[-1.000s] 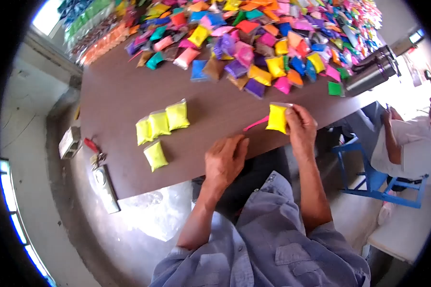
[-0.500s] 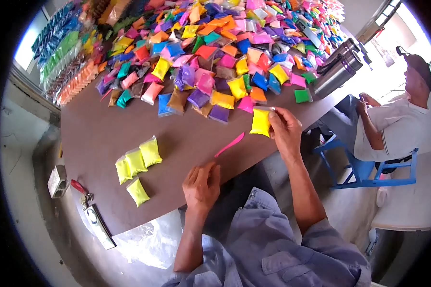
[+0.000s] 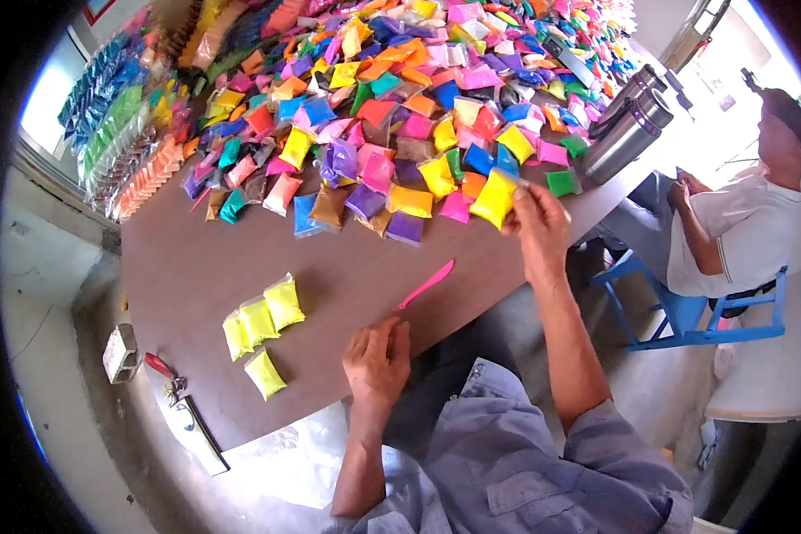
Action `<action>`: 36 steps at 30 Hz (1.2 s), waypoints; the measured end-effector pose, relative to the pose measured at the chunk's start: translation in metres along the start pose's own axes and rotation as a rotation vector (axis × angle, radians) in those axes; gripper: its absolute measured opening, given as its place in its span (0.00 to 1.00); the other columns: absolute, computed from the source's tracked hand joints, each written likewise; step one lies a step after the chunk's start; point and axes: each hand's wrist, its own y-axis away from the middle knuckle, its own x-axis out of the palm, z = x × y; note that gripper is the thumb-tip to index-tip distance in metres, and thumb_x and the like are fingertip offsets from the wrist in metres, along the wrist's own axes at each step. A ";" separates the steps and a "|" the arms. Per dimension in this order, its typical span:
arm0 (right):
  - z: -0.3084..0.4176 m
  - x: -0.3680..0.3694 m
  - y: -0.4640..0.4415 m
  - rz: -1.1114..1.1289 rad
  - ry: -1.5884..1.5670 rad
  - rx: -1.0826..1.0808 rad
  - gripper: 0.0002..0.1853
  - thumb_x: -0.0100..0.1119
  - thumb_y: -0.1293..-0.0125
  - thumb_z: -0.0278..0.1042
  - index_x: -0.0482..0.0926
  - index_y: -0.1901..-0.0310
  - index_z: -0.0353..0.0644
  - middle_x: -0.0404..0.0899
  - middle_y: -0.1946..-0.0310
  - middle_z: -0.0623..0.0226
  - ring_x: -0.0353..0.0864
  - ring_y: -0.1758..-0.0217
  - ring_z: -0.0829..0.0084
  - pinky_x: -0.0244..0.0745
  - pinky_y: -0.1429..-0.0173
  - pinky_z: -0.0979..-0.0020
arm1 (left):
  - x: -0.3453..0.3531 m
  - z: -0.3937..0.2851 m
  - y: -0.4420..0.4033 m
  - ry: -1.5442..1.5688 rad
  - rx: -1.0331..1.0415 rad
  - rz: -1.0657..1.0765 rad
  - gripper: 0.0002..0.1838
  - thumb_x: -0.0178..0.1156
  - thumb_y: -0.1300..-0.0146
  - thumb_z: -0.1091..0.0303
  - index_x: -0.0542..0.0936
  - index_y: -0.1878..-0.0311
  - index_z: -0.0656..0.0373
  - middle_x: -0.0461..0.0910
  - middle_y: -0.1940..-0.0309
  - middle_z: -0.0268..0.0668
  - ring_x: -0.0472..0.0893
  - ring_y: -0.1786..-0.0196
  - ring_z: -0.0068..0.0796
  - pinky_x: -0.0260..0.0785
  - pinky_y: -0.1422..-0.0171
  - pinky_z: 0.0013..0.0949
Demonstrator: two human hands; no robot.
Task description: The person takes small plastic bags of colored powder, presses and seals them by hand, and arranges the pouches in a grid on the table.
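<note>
Between the thumb and fingers of my right hand is a small clear bag of yellow clay-like filling. I hold it by one edge, tilted, just in front of the pile of packets. My left hand rests at the table's near edge with its fingers curled in, and nothing shows in it. A pink plastic knife lies on the table between my hands. To the left of my left hand are several pale yellow packets: three overlap in a row, and a single one lies below them.
A heap of many-coloured packets covers the far side of the brown table. Steel flasks stand at the right edge. Keys with a red tag lie at the left corner. Another person sits on a blue chair at right.
My right hand has moved the yellow packet slightly away from me, toward the pile, and tilted it. My left hand stays resting at the table edge. The view has shifted a little.
</note>
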 end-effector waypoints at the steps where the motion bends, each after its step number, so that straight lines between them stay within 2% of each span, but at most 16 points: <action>1: 0.005 0.004 -0.008 -0.018 -0.032 -0.004 0.17 0.62 0.22 0.36 0.80 0.41 0.32 0.85 0.61 0.66 0.85 0.68 0.79 0.83 0.65 0.76 | 0.000 -0.001 0.000 -0.002 -0.021 0.013 0.07 0.71 0.38 0.76 0.86 0.58 0.62 0.84 0.70 0.43 0.84 0.69 0.40 0.77 0.64 0.38; 2: 0.013 0.008 -0.013 0.001 -0.062 0.020 0.21 0.63 0.23 0.38 0.77 0.37 0.32 0.85 0.55 0.61 0.87 0.59 0.77 0.85 0.62 0.75 | 0.001 0.000 0.001 -0.012 -0.027 0.013 0.07 0.71 0.38 0.76 0.86 0.58 0.62 0.84 0.70 0.43 0.84 0.69 0.40 0.77 0.64 0.38; 5: -0.006 0.011 -0.034 -0.049 0.092 -0.061 0.25 0.64 0.24 0.40 0.73 0.34 0.32 0.85 0.52 0.60 0.86 0.52 0.72 0.84 0.55 0.73 | 0.003 0.003 0.001 -0.015 -0.029 -0.010 0.07 0.72 0.38 0.76 0.86 0.58 0.62 0.84 0.70 0.43 0.84 0.70 0.39 0.77 0.64 0.38; 6: -0.007 0.009 -0.036 -0.110 0.413 -0.194 0.23 0.66 0.26 0.39 0.77 0.37 0.34 0.85 0.53 0.60 0.85 0.50 0.69 0.82 0.50 0.68 | 0.003 0.003 0.001 -0.009 -0.016 -0.012 0.07 0.72 0.38 0.76 0.86 0.58 0.62 0.84 0.71 0.42 0.84 0.71 0.38 0.77 0.64 0.38; 7: -0.008 0.009 -0.040 -0.093 0.414 -0.188 0.23 0.66 0.26 0.39 0.77 0.37 0.34 0.85 0.53 0.60 0.85 0.50 0.69 0.82 0.50 0.68 | 0.003 0.003 0.001 -0.004 -0.006 -0.012 0.07 0.72 0.38 0.76 0.86 0.58 0.62 0.84 0.71 0.42 0.83 0.71 0.37 0.77 0.64 0.38; 9: 0.003 0.017 -0.045 -0.059 0.579 -0.478 0.16 0.66 0.27 0.37 0.83 0.44 0.37 0.86 0.54 0.59 0.85 0.53 0.66 0.80 0.48 0.65 | 0.005 0.002 0.000 0.002 -0.034 -0.013 0.07 0.72 0.39 0.75 0.86 0.58 0.61 0.84 0.70 0.42 0.84 0.71 0.38 0.77 0.64 0.38; 10: 0.005 0.023 -0.054 0.015 0.627 -0.539 0.11 0.65 0.28 0.35 0.87 0.51 0.39 0.87 0.55 0.57 0.86 0.53 0.65 0.79 0.49 0.64 | 0.005 0.001 0.000 0.010 -0.052 -0.012 0.07 0.73 0.39 0.75 0.86 0.58 0.60 0.84 0.70 0.41 0.84 0.70 0.39 0.78 0.64 0.39; 11: 0.011 0.036 -0.055 0.082 0.656 -0.583 0.10 0.64 0.28 0.34 0.88 0.52 0.39 0.88 0.56 0.55 0.87 0.51 0.61 0.79 0.47 0.62 | 0.006 0.002 -0.001 -0.025 -0.092 -0.017 0.07 0.73 0.39 0.75 0.86 0.58 0.60 0.84 0.70 0.41 0.84 0.70 0.39 0.78 0.64 0.39; 13: 0.017 0.060 -0.069 0.199 0.857 -0.809 0.10 0.64 0.29 0.34 0.88 0.53 0.40 0.88 0.55 0.55 0.87 0.49 0.56 0.79 0.44 0.59 | 0.002 0.005 0.000 -0.028 -0.004 0.028 0.08 0.74 0.41 0.74 0.85 0.59 0.59 0.85 0.69 0.41 0.85 0.68 0.42 0.78 0.62 0.40; 15: 0.010 0.088 -0.086 0.340 0.875 -0.844 0.10 0.64 0.31 0.35 0.88 0.53 0.39 0.88 0.54 0.56 0.86 0.49 0.53 0.79 0.42 0.57 | 0.003 0.007 0.001 -0.018 -0.030 0.017 0.09 0.74 0.41 0.74 0.85 0.59 0.59 0.85 0.68 0.41 0.85 0.67 0.43 0.78 0.61 0.41; 19: -0.008 0.131 -0.116 0.516 1.078 -0.955 0.10 0.61 0.31 0.36 0.88 0.55 0.43 0.88 0.54 0.59 0.86 0.49 0.54 0.79 0.43 0.55 | 0.003 0.008 0.001 0.031 -0.034 0.020 0.10 0.74 0.42 0.74 0.83 0.58 0.59 0.85 0.67 0.40 0.85 0.66 0.44 0.79 0.60 0.42; 23: -0.018 0.159 -0.131 0.509 1.137 -1.020 0.11 0.58 0.30 0.36 0.88 0.55 0.44 0.88 0.52 0.61 0.86 0.48 0.55 0.80 0.42 0.56 | -0.003 0.005 -0.006 0.053 -0.016 0.026 0.11 0.74 0.42 0.75 0.84 0.57 0.59 0.86 0.65 0.40 0.85 0.65 0.43 0.80 0.59 0.40; 25: -0.027 0.163 -0.149 0.491 1.060 -1.137 0.14 0.57 0.31 0.30 0.86 0.48 0.41 0.86 0.48 0.60 0.84 0.42 0.52 0.79 0.39 0.55 | 0.002 0.007 -0.004 0.065 -0.014 0.037 0.11 0.74 0.43 0.76 0.84 0.57 0.59 0.86 0.65 0.40 0.86 0.65 0.42 0.80 0.59 0.40; 29: -0.017 0.167 -0.155 0.595 1.121 -0.835 0.16 0.53 0.34 0.30 0.85 0.48 0.40 0.86 0.45 0.59 0.83 0.41 0.50 0.79 0.37 0.55 | 0.001 0.005 -0.004 0.046 -0.019 0.048 0.11 0.74 0.44 0.78 0.84 0.58 0.60 0.86 0.64 0.40 0.87 0.63 0.41 0.81 0.58 0.39; 34: -0.020 0.168 -0.155 0.569 1.155 -0.939 0.22 0.65 0.41 0.28 0.83 0.43 0.47 0.86 0.47 0.61 0.84 0.42 0.53 0.80 0.40 0.55 | -0.002 0.004 -0.005 0.050 -0.023 0.082 0.12 0.75 0.45 0.78 0.84 0.58 0.61 0.86 0.64 0.41 0.87 0.64 0.42 0.81 0.59 0.39; 36: -0.020 0.171 -0.156 0.568 1.185 -0.955 0.21 0.66 0.41 0.29 0.84 0.45 0.47 0.86 0.49 0.62 0.84 0.43 0.55 0.80 0.41 0.56 | -0.001 0.003 -0.006 0.051 -0.025 0.081 0.12 0.75 0.45 0.78 0.84 0.58 0.61 0.86 0.64 0.42 0.87 0.64 0.42 0.81 0.59 0.39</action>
